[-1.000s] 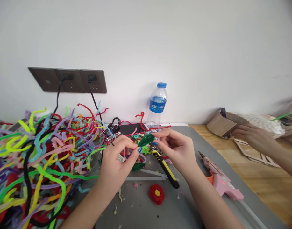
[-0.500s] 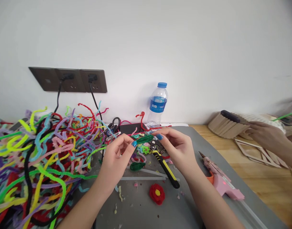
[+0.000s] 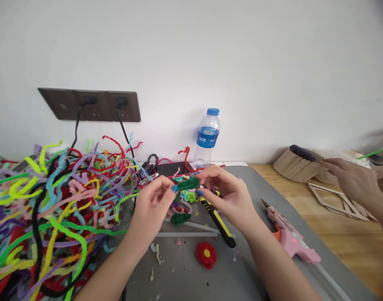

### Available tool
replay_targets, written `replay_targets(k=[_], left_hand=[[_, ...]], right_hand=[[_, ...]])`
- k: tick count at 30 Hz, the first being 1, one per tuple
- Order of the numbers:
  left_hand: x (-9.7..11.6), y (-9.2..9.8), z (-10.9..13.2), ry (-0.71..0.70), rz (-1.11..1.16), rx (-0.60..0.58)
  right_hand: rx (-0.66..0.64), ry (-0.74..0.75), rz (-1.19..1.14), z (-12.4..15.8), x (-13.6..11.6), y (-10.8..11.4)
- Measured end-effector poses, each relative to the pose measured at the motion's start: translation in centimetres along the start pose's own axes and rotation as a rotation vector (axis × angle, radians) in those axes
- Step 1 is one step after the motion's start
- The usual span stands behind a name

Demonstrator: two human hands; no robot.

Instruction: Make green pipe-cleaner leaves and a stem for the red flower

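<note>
A dark green pipe-cleaner leaf [image 3: 188, 183] is held up over the table between my two hands. My left hand [image 3: 154, 198] pinches its left end between thumb and forefinger. At the right end, the thumb and fingers of my right hand [image 3: 227, 188] close around the tip. A second green pipe-cleaner leaf [image 3: 180, 218] lies just below on the grey mat. Nearer to me is a red pipe-cleaner flower [image 3: 206, 255] with a yellow centre. Yellow-and-black handled pliers [image 3: 218, 221] lie beneath my right hand, their jaws mostly hidden by it.
Tangled colourful pipe cleaners [image 3: 59, 213] cover the left side. A pink glue gun [image 3: 293, 238] lies on the right. A water bottle [image 3: 206, 138] stands against the wall. Another person's hand [image 3: 351, 177] touches a dark-handled tool by wooden sticks [image 3: 296, 167].
My right thumb has dropped lower and the right fingers have curled more around the leaf's tip. The leaf has tilted slightly. At the far right, the other person's hand has shifted slightly.
</note>
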State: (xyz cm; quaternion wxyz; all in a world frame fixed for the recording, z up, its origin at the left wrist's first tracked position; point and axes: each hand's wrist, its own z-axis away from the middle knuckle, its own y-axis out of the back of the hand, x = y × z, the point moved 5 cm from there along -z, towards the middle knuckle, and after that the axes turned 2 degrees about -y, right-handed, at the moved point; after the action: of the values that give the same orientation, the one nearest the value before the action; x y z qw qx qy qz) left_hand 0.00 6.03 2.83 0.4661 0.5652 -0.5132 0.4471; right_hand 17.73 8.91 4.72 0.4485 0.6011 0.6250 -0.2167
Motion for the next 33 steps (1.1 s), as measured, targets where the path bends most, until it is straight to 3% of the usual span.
replay_targets(k=[33], left_hand=[[-0.47, 0.26, -0.08, -0.068, 0.012, -0.006]], right_hand=[[-0.092, -0.044, -0.093, 0.32, 0.16, -0.76]])
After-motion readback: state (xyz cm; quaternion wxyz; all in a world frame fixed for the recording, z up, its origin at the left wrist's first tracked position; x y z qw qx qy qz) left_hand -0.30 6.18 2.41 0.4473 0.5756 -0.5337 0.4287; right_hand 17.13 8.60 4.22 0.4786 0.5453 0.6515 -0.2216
